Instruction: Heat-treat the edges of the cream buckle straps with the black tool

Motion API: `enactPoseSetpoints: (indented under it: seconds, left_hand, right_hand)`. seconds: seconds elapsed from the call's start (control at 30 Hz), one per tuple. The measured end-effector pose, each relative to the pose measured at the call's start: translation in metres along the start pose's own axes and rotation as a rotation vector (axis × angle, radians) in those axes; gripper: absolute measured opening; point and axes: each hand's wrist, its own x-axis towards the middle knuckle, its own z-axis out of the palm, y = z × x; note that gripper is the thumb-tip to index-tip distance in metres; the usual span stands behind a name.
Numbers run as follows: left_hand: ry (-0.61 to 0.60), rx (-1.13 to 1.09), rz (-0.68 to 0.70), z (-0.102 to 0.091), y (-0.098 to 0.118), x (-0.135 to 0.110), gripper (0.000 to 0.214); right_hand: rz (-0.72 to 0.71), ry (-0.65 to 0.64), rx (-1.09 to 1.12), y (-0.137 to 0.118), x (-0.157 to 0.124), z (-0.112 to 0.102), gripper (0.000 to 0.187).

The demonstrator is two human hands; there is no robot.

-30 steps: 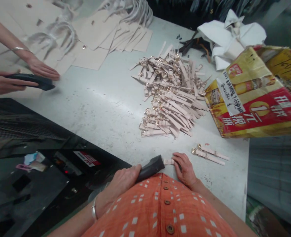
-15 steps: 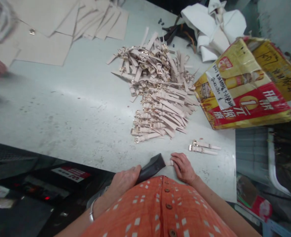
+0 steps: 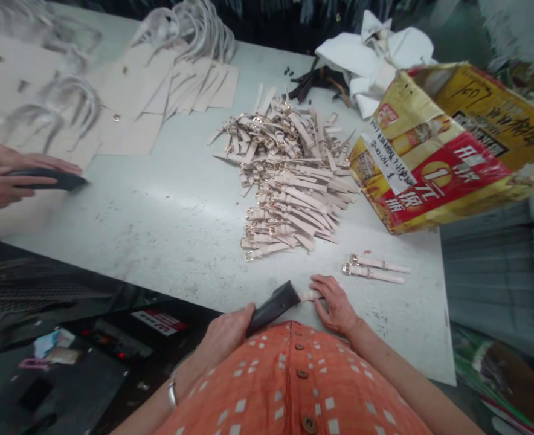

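My left hand is wrapped round a black hand-held tool with a wide, flat head. The tool's head meets one end of a pale strap, low on the table near my body. My right hand grips that strap with thumb and fingers, covering much of it. Two small buckle straps lie side by side to the right of my right hand. Further up the table is a big heap of pale buckle straps, its nearest ones laid roughly in rows.
A yellow-and-red carton stands at the table's right edge. White material and black scraps lie behind the heap. At the left, a co-worker's hands hold a similar black tool over beige panels with handles.
The view has shifted, bringing the co-worker's hands and more panels into sight at the left. My hands, the tool and the strap keep nearly the same pose.
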Motion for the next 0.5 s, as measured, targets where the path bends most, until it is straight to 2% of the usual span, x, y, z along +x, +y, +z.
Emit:
enactPoseSetpoints:
  seconds: [0.13, 0.27, 0.5]
  left_hand:
    - [0.112, 0.013, -0.064, 0.003, 0.008, -0.009, 0.024]
    - [0.184, 0.115, -0.077, 0.000, 0.024, -0.006, 0.021]
    - [0.137, 0.207, 0.043, -0.007, 0.044, -0.002, 0.023]
  right_hand:
    - [-0.002, 0.042, 0.040, 0.002, -0.001, 0.001, 0.035]
    - [-0.004, 0.078, 0.080, 0.005, -0.002, 0.003, 0.044]
    - [0.035, 0.122, 0.130, 0.004, -0.004, 0.006, 0.050]
